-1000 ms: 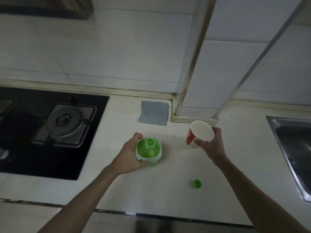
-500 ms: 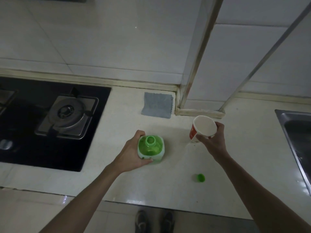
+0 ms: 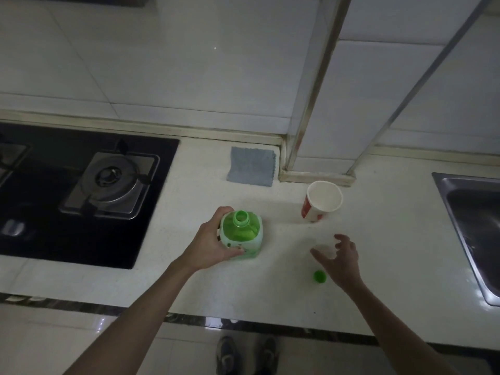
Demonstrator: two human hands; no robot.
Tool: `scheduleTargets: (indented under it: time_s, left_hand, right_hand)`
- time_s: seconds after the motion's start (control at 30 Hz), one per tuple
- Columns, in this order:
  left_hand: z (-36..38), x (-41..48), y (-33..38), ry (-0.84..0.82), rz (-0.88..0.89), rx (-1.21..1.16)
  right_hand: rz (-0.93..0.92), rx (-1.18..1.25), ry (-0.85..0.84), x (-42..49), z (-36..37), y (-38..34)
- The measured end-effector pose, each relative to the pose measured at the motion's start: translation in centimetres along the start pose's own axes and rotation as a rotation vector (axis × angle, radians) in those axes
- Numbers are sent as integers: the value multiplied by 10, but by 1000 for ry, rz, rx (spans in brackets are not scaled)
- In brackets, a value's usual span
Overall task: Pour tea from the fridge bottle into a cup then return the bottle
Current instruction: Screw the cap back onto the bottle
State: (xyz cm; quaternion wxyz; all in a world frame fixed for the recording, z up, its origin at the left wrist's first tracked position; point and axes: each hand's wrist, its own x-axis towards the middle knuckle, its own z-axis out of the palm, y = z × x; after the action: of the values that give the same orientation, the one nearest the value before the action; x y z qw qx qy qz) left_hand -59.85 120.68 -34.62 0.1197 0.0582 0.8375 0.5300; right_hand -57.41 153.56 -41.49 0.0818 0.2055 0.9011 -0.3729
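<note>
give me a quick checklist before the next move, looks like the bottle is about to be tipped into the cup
1. Bottle uncapped: ok, its neck is open and the green cap lies loose on the counter.
2. Bottle gripped: ok, the left hand wraps its side.
3. Cup upright, mouth up: ok.
4. Cup steadied: not ok, the right hand is open and off the cup.
5. Cup empty: ok, the inside looks bare.
6. Tea level in the bottle: cannot tell from above.
</note>
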Motion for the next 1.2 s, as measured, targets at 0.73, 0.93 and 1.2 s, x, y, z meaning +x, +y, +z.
scheduleTargets:
  time_s: [0.73,0.93,1.2]
  left_hand:
    - [1,-1,-4,-21,-10,-37]
    - [4,-2,-7,10,-33,-76]
    - [3,-7,-8,-8,4,-140]
  right_hand:
    - [-130,-270,-218,-33,14,17]
    - [-453,-44,-196,-41,11,-86]
    - [-703,360,-150,-69,-16,-207]
